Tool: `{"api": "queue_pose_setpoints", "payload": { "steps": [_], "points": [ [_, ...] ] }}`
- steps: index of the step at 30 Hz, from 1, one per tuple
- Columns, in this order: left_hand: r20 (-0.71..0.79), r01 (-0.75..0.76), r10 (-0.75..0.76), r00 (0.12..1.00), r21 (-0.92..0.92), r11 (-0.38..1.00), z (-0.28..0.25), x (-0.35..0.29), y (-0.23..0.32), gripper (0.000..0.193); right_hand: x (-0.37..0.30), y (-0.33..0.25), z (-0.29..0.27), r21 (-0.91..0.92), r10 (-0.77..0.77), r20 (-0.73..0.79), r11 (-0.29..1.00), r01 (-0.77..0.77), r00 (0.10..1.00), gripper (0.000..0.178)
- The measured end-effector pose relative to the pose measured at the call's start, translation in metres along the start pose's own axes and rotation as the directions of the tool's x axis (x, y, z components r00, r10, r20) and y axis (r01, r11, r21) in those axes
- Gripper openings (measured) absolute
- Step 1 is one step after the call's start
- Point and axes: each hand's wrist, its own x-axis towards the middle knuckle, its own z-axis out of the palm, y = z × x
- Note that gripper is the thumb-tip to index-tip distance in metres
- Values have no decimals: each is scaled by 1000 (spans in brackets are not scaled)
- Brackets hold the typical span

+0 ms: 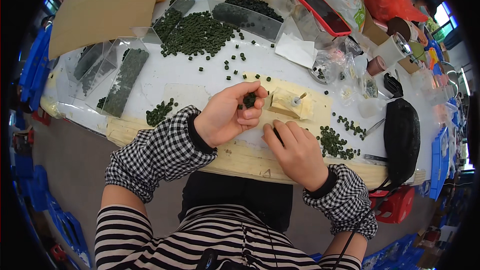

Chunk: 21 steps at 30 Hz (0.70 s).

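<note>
My left hand curled shut around a small dark-green piece, axis unclear, above the board, while my right hand pinched a thin dark tool pointing away from me, beside the block.

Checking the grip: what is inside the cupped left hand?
The left hand cups several small dark green round pieces against its fingers. The curled fingers cover how many there are.
</note>
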Motion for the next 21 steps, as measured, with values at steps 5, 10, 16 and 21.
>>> {"api": "queue_pose_setpoints", "payload": {
  "steps": [5,10,16,21],
  "points": [
    [29,24,-25,999,19,1000,2,-2,-1,24,1,1,-4,36,8,25,999,-9,1000,34],
    [3,55,-56,998,34,998,6,-7,-3,24,4,7,-6,214,75,43,973,-82,996,32],
    [-11,55,-54,998,64,996,8,-9,-4,25,5,13,-9,341,113,86,930,-136,990,26],
    [-37,47,-44,998,77,996,9,-11,-4,26,9,15,-10,379,143,114,908,-176,983,23]
  ]
}}
